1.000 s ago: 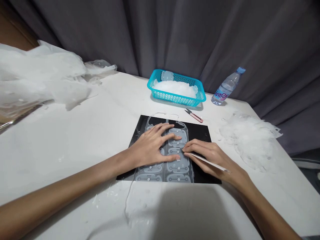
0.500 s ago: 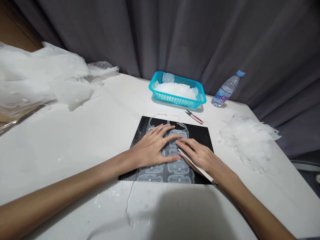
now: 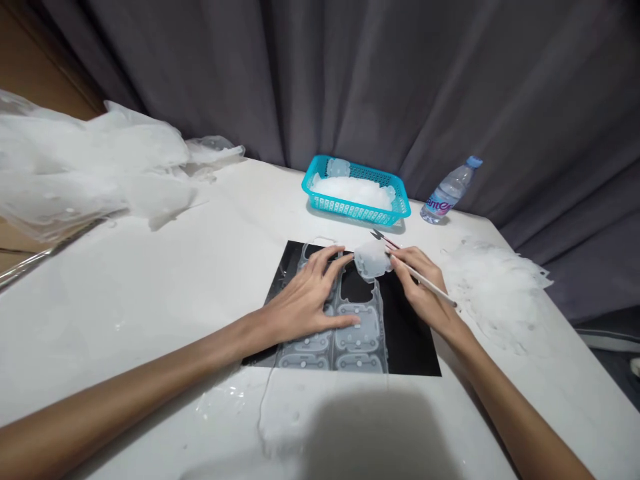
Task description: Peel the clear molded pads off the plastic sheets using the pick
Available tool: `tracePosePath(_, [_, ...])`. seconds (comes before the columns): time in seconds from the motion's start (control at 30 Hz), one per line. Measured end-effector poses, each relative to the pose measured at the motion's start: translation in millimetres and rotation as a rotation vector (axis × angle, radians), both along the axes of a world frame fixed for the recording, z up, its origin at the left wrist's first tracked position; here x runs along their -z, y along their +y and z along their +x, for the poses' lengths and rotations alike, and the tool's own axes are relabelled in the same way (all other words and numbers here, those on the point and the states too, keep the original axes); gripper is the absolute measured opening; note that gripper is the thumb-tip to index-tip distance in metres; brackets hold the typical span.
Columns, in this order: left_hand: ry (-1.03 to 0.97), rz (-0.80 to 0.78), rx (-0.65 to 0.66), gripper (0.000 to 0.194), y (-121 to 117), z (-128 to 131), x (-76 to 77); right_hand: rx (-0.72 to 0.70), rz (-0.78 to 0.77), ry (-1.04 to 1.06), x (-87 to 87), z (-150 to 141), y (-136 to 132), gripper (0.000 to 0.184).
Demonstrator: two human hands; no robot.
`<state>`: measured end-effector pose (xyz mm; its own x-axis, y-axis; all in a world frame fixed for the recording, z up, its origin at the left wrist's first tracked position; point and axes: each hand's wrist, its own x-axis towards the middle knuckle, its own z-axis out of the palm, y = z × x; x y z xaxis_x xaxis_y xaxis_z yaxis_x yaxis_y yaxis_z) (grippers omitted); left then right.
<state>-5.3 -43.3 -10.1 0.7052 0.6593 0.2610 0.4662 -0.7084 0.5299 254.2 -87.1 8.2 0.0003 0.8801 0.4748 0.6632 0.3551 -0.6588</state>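
Note:
A clear moulded sheet [image 3: 357, 327] with rows of rounded pads lies on a black board [image 3: 407, 333]. My left hand [image 3: 313, 287] rests flat on the sheet with its fingers spread, covering part of the pads. Pinched in my right hand [image 3: 423, 280] is a frosted, translucent pad [image 3: 371, 259], lifted off the sheet's upper right. A thin white stick [image 3: 430, 285] also runs through the right hand's fingers. Where that pad lay, an opening shows the black board beneath. Just behind the right hand are small thread snips [image 3: 383, 238], partly hidden.
A turquoise basket [image 3: 350, 213] holding many similar pads stands at the back. Right of it is a water bottle [image 3: 445, 193]. Translucent scraps [image 3: 500, 280] are heaped on the table's right, and a big plastic-like pile [image 3: 100, 160] fills the left. A grey curtain [image 3: 350, 80] hangs behind.
My right hand has peeled a pad from the sheet and moved up with it, leaving an opening. The left hand has stayed spread on the sheet. The view has shifted slightly.

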Motion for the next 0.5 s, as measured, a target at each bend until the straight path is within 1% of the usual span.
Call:
tracePosePath(0.03, [-0.053, -0.023, -0.039, 0.08, -2, 0, -4.6, -0.022, -0.011, 0.016, -2.9, -4, -7, 0.02])
tracePosePath(0.07, [-0.093, -0.092, -0.074, 0.064, -4, 0, -9.4, -0.039, -0.016, 0.034, -5.8, -10, -14, 0.02])
tracePosePath(0.1, [-0.124, -0.211, -0.1, 0.06, -5, 0, -13.9, -0.06, -0.013, 0.05, -8.1, -16, -21, 0.021])
tracePosePath(0.17, [-0.18, -0.524, -0.118, 0.071, -3, 3, -21.4, -0.115, 0.009, 0.065, -11.0, -30, -34, 0.024])
tracePosePath(0.2, [-0.197, -0.672, -0.1, 0.076, -1, 4, -24.2, -0.169, 0.012, 0.061, -11.4, -36, -38, 0.028])
tracePosePath(0.23, [-0.207, -0.787, -0.08, 0.077, 2, 5, -26.1, -0.226, 0.007, 0.058, -11.4, -40, -42, 0.031])
tracePosePath(0.27, [-0.208, -0.861, -0.06, 0.074, 6, 7, -27.3, -0.283, -0.015, 0.06, -11.3, -42, -45, 0.034])
tracePosePath(0.3, [-0.206, -0.903, -0.04, 0.068, 9, 7, -27.8, -0.328, -0.049, 0.068, -11.2, -43, -47, 0.037])
tracePosePath(0.33, [-0.208, -0.929, -0.019, 0.061, 12, 7, -27.7, -0.344, -0.075, 0.087, -11.4, -41, -47, 0.038])
tracePosePath(0.37, [-0.217, -0.941, -0.004, 0.055, 14, 6, -27.0, -0.328, -0.088, 0.11, -11.7, -37, -47, 0.038])
tracePosePath(0.43, [-0.248, -0.94, 0.02, 0.048, 17, 4, -24.2, -0.241, -0.057, 0.128, -12.0, -26, -44, 0.031])
tracePosePath(0.5, [-0.262, -0.915, 0.05, 0.043, 17, 1, -20.2, -0.126, 0.034, 0.067, -9.6, -15, -39, 0.026])
